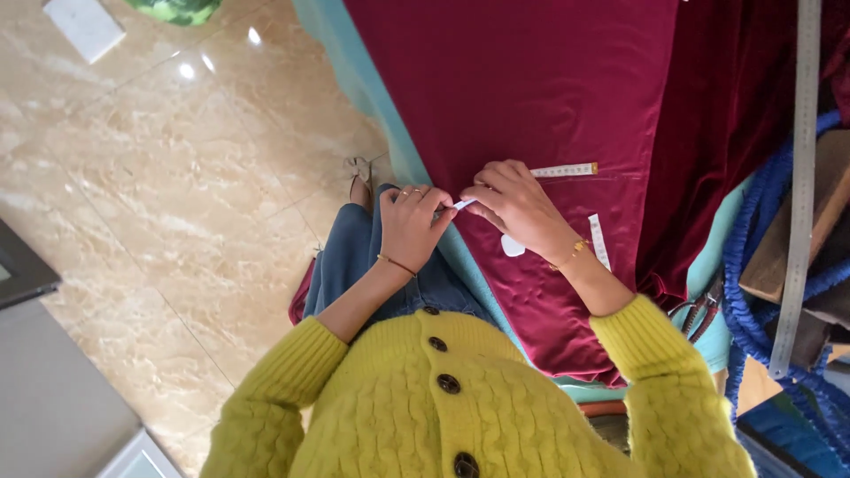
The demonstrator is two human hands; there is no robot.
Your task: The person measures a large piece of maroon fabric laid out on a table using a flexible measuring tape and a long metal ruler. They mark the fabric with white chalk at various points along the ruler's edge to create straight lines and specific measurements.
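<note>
Hands pinch tape measure; velvet.

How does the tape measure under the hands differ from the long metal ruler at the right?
The tape measure is soft, whitish, lying across the dark red velvet cloth, held by the right hand. The metal ruler is rigid, grey, far longer, untouched, running lengthwise beside the cloth. Both carry graduation marks.

turquoise table under crimson velvet.
</note>
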